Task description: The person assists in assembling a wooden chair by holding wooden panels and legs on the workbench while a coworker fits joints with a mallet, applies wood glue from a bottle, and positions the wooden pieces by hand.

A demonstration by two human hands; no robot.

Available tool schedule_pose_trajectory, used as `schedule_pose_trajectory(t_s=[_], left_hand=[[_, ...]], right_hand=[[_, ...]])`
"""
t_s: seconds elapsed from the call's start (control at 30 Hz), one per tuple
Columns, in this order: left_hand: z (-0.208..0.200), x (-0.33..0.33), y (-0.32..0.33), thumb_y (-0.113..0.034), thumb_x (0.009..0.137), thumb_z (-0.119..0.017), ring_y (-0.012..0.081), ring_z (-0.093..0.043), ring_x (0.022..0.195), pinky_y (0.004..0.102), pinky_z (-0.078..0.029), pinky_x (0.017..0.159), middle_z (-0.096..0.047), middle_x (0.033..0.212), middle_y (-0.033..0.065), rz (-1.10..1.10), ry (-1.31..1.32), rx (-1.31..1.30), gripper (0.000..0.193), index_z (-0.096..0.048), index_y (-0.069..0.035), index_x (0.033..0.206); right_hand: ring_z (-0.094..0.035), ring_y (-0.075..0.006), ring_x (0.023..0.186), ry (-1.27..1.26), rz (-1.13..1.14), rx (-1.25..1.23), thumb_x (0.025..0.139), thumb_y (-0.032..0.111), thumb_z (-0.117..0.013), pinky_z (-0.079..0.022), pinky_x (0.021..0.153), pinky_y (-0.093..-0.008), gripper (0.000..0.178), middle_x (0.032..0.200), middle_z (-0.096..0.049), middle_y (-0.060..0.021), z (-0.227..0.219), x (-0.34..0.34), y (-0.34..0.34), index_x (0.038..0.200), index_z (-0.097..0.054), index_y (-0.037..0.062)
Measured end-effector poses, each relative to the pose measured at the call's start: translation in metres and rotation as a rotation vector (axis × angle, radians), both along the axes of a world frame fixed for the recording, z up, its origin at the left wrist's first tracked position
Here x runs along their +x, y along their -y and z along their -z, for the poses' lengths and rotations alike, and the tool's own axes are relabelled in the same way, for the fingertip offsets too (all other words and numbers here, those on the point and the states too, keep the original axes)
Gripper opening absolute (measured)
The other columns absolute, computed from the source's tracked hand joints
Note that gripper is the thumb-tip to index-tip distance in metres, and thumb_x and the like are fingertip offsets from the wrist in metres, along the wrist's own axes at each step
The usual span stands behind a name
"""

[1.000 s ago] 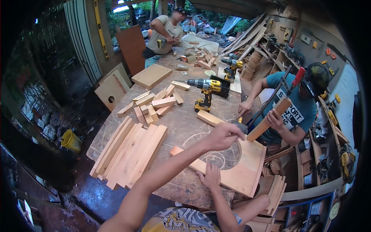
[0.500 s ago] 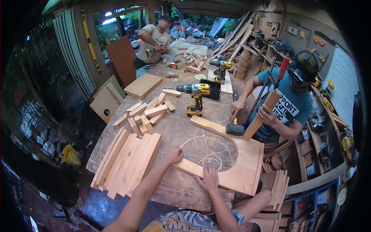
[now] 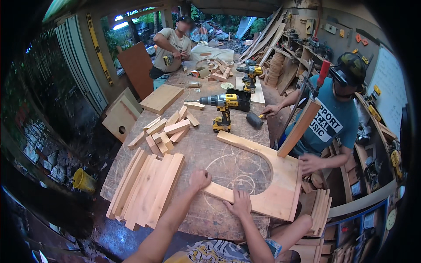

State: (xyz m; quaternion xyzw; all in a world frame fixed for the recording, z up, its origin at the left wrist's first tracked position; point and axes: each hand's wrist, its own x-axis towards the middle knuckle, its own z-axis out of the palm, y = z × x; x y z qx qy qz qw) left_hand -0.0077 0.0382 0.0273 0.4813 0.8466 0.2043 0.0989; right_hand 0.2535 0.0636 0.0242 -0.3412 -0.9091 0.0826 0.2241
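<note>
A pale U-shaped wooden board (image 3: 275,195) lies flat on the worktable, its rounded cutout toward the left. My left hand (image 3: 200,179) is closed around the tip of its near arm. Farther right on that same arm rests my right hand (image 3: 240,204), fingers curled over the inner edge and thumb by the outer edge. Across the table, a co-worker's hand (image 3: 310,163) touches the board's right end, next to an upright wooden block (image 3: 300,128) with a red-handled clamp (image 3: 322,73). The co-worker's other hand (image 3: 271,110) holds a black-headed mallet (image 3: 254,120).
Left of the board are a row of planks (image 3: 147,188) and a pile of short wood blocks (image 3: 169,131). A yellow-black drill (image 3: 222,111) stands beyond it, before a black tray (image 3: 237,100). Another person (image 3: 173,48) works at the far end. Stacked boards (image 3: 319,212) lie at right.
The co-worker's mallet has moved away from the block, left and back. Their other hand has left the block and gone down to the board's right end. My hands keep their places.
</note>
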Motion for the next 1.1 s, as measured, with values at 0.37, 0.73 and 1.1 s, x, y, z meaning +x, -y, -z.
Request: schedule_pose_trajectory(t_s=[0.37,0.73,1.1], left_hand=[[0.002,0.0,0.004,-0.038,0.084,-0.06,0.0373,-0.069,0.09,0.0482,-0.055,0.084,-0.072,0.094,0.0201,-0.028,0.01,0.021,0.035,-0.077,-0.008,0.087],[0.008,0.038,-0.005,-0.037,0.085,-0.059,0.0395,-0.07,0.084,0.0501,-0.056,0.079,-0.071,0.09,0.0224,-0.072,0.083,0.097,0.036,-0.075,-0.005,0.088],[-0.002,0.097,-0.009,-0.037,0.087,-0.06,0.0407,-0.062,0.093,0.0495,-0.051,0.085,-0.065,0.094,0.0253,0.252,0.158,0.25,0.038,-0.073,-0.002,0.096]], right_hand=[[-0.053,-0.036,0.104,0.003,-0.236,-0.062,0.083,0.053,-0.07,-0.043,0.092,-0.0447,0.071,0.113,-0.057,-0.0188,-0.002,0.03,-0.029,0.129,-0.055,0.0012],[-0.054,-0.0351,0.096,0.101,-0.134,0.022,0.066,0.063,-0.078,-0.045,0.088,-0.0444,0.072,0.1,-0.057,-0.0162,-0.022,0.08,-0.07,0.102,-0.065,0.0026],[-0.055,-0.0368,0.092,-0.131,-0.011,0.113,0.082,0.04,-0.07,-0.043,0.093,-0.0466,0.04,0.092,-0.06,-0.0177,-0.057,0.117,-0.108,0.088,-0.066,0.0013]])
